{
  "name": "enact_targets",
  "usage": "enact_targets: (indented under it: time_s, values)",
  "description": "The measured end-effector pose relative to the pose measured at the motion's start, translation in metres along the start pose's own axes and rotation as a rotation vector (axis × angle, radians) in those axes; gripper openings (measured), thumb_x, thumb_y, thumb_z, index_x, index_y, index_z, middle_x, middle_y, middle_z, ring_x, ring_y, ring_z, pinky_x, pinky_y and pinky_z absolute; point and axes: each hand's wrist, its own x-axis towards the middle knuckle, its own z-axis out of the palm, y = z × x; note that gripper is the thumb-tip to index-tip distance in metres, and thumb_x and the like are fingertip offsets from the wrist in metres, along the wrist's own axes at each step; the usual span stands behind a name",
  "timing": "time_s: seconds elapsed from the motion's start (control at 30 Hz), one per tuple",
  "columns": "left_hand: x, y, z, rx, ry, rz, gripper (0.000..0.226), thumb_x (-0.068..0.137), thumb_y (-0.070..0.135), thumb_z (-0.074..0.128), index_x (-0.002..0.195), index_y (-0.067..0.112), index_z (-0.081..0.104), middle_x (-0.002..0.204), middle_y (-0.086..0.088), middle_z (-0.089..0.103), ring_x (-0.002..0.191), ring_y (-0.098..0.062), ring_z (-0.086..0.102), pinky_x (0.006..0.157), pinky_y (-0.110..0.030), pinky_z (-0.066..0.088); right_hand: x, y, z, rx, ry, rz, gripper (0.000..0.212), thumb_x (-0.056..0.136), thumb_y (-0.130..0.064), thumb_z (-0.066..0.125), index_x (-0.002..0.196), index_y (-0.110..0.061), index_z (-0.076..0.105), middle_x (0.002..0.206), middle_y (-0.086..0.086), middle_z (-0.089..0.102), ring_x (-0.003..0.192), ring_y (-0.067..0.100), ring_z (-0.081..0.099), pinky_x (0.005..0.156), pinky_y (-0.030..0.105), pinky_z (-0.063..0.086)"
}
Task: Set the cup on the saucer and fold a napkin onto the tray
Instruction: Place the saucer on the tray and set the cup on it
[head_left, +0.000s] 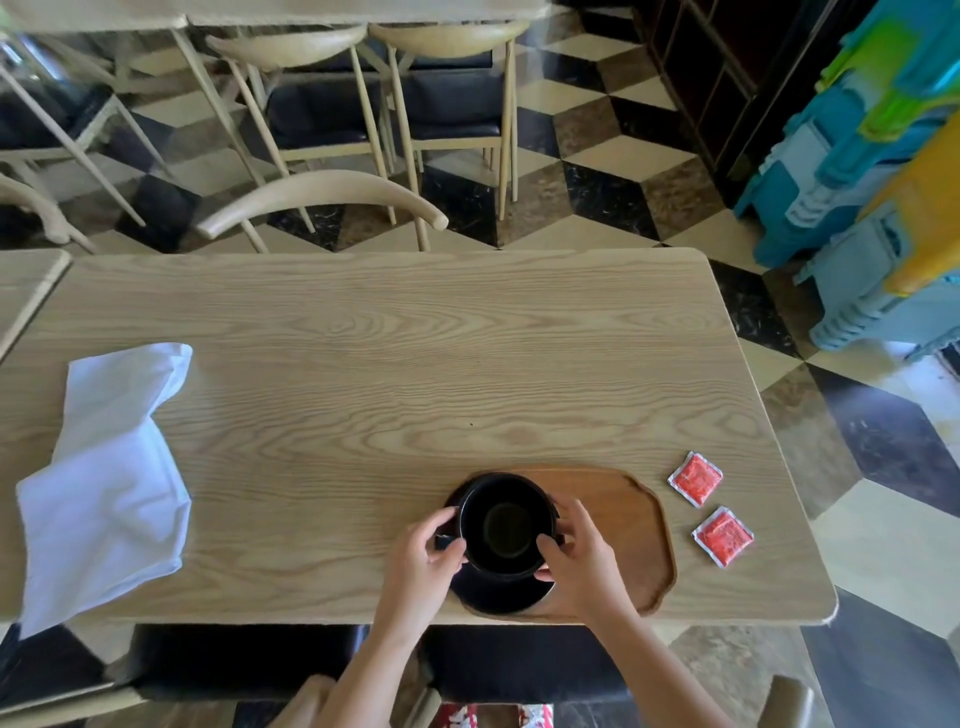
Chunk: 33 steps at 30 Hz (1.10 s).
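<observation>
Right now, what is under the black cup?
A round black saucer on the brown wooden tray lies beneath the black cup, which the left hand and right hand grip. The saucer's centre is hidden, so contact is unclear.

A pale wooden table (363, 364) with strong wavy grain and a smooth matt finish. On it, a darker reddish-brown wooden tray (634, 519), smooth, with a soft sheen. A black cup (506, 525) and black saucer (498, 592) look like glazed ceramic, slightly glossy. A white cloth napkin (109, 483), soft and creased. Two red sachets (696, 477) with shiny, crinkled silvery edges. The floor (597, 156) is polished stone tile.
</observation>
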Motion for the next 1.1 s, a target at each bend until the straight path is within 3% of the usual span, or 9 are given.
enact_targets:
  time_s: [0.1,0.3,0.4,0.57,0.73,0.87,1.0,1.1]
  values:
    - [0.0,-0.006,-0.001,0.028,0.011,0.009,0.041,0.088,0.006,0.059,0.127,0.015,0.052,0.116,0.002,0.063,0.078,-0.006,0.069,0.07,-0.013,0.054,0.0,0.005,0.004,-0.006,-0.012,0.014,0.043,0.087,-0.007,0.057,0.117,-0.037,0.048,0.096,-0.013,0.06,0.069,0.003,0.067,0.057,0.021,0.057]
    - [-0.001,-0.017,-0.002,0.068,0.034,0.011,0.041,0.088,0.007,0.059,0.128,0.014,0.052,0.123,-0.001,0.061,0.079,-0.007,0.069,0.067,-0.01,0.052,-0.002,0.012,0.01,0.0,-0.016,0.039,0.043,0.089,-0.009,0.055,0.126,-0.03,0.047,0.103,-0.003,0.063,0.074,0.007,0.068,0.06,0.023,0.058]
    - [0.0,-0.017,0.001,0.067,0.039,0.025,0.041,0.088,0.007,0.059,0.127,0.013,0.053,0.119,-0.004,0.064,0.08,-0.007,0.069,0.068,-0.012,0.052,0.001,0.014,0.009,0.017,0.001,0.066,0.041,0.091,-0.011,0.054,0.126,-0.03,0.047,0.108,0.001,0.063,0.072,0.01,0.069,0.063,0.026,0.059]
    - [0.002,-0.015,0.002,0.094,0.047,0.016,0.038,0.088,0.012,0.059,0.125,0.019,0.054,0.104,-0.003,0.069,0.077,-0.004,0.068,0.078,-0.019,0.051,0.004,0.013,0.011,0.026,0.008,0.089,0.038,0.092,-0.012,0.051,0.125,-0.03,0.048,0.099,-0.004,0.062,0.062,0.009,0.067,0.057,0.022,0.057]
    - [0.002,-0.013,0.001,0.101,0.036,0.03,0.038,0.088,0.011,0.059,0.125,0.017,0.055,0.096,0.011,0.062,0.078,-0.004,0.068,0.087,-0.03,0.053,0.005,0.015,0.009,0.005,0.001,0.075,0.039,0.092,-0.012,0.051,0.126,-0.03,0.047,0.098,-0.006,0.061,0.051,0.003,0.063,0.053,0.019,0.055]
    - [0.001,-0.014,0.0,0.169,0.033,0.056,0.039,0.088,0.016,0.059,0.127,0.019,0.053,0.108,0.003,0.064,0.078,0.0,0.067,0.088,-0.03,0.052,0.005,0.015,0.009,-0.006,-0.005,0.068,0.04,0.091,-0.012,0.052,0.127,-0.029,0.047,0.099,-0.002,0.062,0.05,0.004,0.061,0.054,0.022,0.055]
    - [0.0,-0.01,-0.003,0.341,0.001,0.074,0.044,0.091,0.022,0.054,0.134,0.021,0.046,0.107,0.002,0.068,0.086,-0.008,0.068,0.088,-0.028,0.05,0.008,0.008,-0.002,-0.063,-0.052,0.079,0.043,0.089,-0.015,0.058,0.13,-0.024,0.048,0.1,0.001,0.064,0.057,0.01,0.065,0.063,0.029,0.059]
    - [-0.003,-0.006,-0.009,0.537,-0.006,0.074,0.054,0.092,0.029,0.05,0.142,0.027,0.031,0.126,0.001,0.06,0.104,-0.021,0.062,0.087,-0.03,0.048,0.006,-0.006,-0.015,-0.275,-0.021,0.011,0.038,0.086,-0.028,0.061,0.123,-0.025,0.052,0.099,-0.003,0.065,0.079,0.014,0.065,0.074,0.034,0.057]
